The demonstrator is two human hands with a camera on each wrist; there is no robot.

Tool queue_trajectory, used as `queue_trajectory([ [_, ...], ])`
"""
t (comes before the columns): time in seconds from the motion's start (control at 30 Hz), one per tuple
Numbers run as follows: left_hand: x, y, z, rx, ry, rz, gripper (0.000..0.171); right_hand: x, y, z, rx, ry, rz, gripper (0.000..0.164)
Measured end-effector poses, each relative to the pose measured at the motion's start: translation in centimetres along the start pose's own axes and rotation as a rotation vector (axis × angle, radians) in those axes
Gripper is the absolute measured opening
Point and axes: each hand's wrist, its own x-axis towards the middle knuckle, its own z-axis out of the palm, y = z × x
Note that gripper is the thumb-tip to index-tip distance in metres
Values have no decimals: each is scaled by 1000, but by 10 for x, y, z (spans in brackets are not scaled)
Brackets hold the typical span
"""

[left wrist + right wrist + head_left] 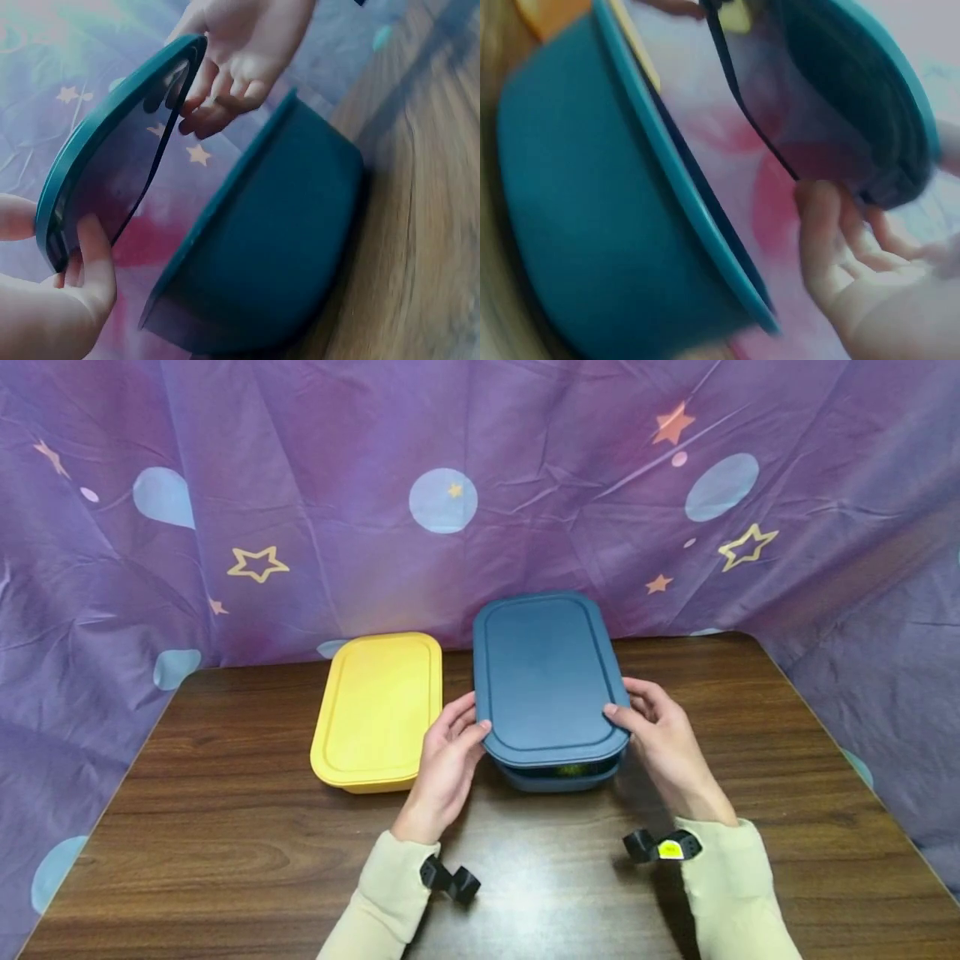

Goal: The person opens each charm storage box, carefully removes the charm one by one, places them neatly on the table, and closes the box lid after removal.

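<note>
lid point(547, 670) held over the blue box point(555, 784), one hand on each side.

from my remote seat i see the left hand point(450, 762) pinching the lid's left edge and the right hand point(667, 742) pinching its right edge, each thumb on top. the lid stands apart from the rim at the near end; i cannot tell how its far end sits. to do this well, i'd match the hands in height, line the lid's corners up with the rim, pinch without flexing it, and leave the gap free of fingers. the blue box stands on the table point(247, 835); the yellow box point(382, 703) is just beside my left hand, so i'd mind bumping it.
</note>
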Motion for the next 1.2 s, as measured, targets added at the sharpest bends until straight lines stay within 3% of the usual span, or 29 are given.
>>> queue_trajectory([
  [0.13, 1, 2, 0, -98, -14, -13, 49, 1, 3, 6, 268, -49, 10, 26],
  [0.43, 2, 4, -2, -138, -45, 0, 48, 2, 6, 8, 614, -165, 37, 29],
  [1.03, -2, 7, -1, -105, -107, -5, 50, -2, 8, 11, 691, -221, -61, 29],
  [1.2, -3, 8, -1, -92, -112, 7, 50, -1, 7, 14, 716, -197, -102, 27],
])
